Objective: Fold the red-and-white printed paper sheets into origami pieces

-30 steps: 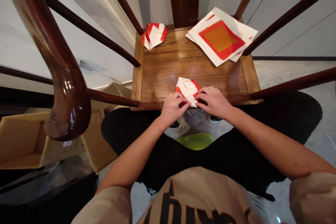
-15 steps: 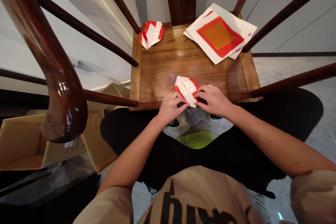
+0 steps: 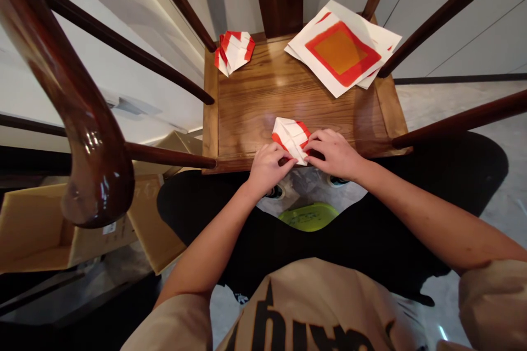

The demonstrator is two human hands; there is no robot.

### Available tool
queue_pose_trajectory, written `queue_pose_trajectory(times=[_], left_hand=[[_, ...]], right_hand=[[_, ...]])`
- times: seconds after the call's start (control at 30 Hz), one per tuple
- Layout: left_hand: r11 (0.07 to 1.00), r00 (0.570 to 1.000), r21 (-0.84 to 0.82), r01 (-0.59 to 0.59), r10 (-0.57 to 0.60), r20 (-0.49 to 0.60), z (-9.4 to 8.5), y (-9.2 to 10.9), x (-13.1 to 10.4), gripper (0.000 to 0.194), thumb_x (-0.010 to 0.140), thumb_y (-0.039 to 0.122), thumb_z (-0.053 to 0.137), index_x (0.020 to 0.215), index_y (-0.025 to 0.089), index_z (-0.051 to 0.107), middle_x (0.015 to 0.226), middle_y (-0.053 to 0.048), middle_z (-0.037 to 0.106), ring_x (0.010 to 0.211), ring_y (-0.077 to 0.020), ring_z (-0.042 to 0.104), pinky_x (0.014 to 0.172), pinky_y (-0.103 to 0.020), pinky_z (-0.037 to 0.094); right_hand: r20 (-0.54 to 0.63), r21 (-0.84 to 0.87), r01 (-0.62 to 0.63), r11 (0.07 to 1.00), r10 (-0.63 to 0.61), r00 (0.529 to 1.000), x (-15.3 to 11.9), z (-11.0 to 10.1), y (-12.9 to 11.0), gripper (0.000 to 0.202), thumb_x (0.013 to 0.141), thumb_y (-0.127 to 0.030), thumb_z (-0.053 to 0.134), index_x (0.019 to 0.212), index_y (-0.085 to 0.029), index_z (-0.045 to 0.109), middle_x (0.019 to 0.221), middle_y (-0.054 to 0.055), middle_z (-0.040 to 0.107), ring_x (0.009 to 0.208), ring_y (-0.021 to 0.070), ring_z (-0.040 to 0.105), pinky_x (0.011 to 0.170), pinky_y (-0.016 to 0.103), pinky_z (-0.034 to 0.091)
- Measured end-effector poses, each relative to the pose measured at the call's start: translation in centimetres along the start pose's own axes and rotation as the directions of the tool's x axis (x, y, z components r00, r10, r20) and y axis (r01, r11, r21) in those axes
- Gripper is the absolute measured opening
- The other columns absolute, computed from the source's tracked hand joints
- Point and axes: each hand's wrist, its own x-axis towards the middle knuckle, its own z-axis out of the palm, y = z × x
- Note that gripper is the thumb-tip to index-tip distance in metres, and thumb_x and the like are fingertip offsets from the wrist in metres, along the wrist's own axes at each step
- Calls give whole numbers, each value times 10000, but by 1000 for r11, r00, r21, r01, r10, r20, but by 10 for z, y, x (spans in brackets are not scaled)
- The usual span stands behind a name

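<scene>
A small red and white folded paper (image 3: pixel 291 132) lies at the front edge of the wooden chair seat (image 3: pixel 263 101). My left hand (image 3: pixel 269 169) pinches its lower left side near the bottom tip. On the opposite side, my right hand (image 3: pixel 332 152) has thumb and fingers closed on the lower right edge. Another folded red and white paper (image 3: pixel 236 50) rests at the seat's back left corner. Flat white sheets with a red and orange square (image 3: pixel 341 54) are stacked at the back right.
Dark wooden spindles (image 3: pixel 168 68) and a thick curved armrest (image 3: pixel 96 170) flank the seat on the left. An open cardboard box (image 3: pixel 37 225) stands at the lower left. Under the seat's front edge, a green lid (image 3: pixel 309 216) shows between my legs.
The view has shifted slightly. Both hands keep their hold on the folded paper, with the right fingers and thumb a little changed in position.
</scene>
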Motion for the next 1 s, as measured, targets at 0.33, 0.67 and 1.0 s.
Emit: queue_pose_trajectory(times=[0.33, 0.67, 1.0], left_hand=[[999, 999, 0, -38, 38, 9, 0, -3, 1, 153, 869, 371, 698, 852, 222, 730, 841, -17, 648, 821, -178, 570, 781, -340, 415], [1000, 1000, 0, -22, 22, 18, -2, -3, 8, 128, 864, 353, 705, 851, 230, 740, 866, -15, 653, 825, -176, 572, 786, -343, 410], [1000, 1000, -25, 9, -8, 19, 0, -5, 7, 123, 857, 348, 701, 834, 232, 735, 855, -19, 650, 818, -183, 563, 788, -351, 419]], right_hand=[[-18, -45, -32, 998, 31, 999, 1, 5, -4, 253, 873, -445, 656, 1018, -237, 669, 1107, 75, 614, 1035, 273, 502, 839, 397, 377], [-54, -57, -50, 997, 47, 997, 2, 9, -3, 235, 857, -433, 681, 994, -243, 661, 1091, 64, 611, 1021, 261, 495, 828, 384, 365], [-35, -38, -36, 999, 35, 999, 4, 7, 0, 264, 857, -453, 677, 1029, -253, 670, 1110, 69, 616, 1033, 271, 505, 840, 402, 384]])
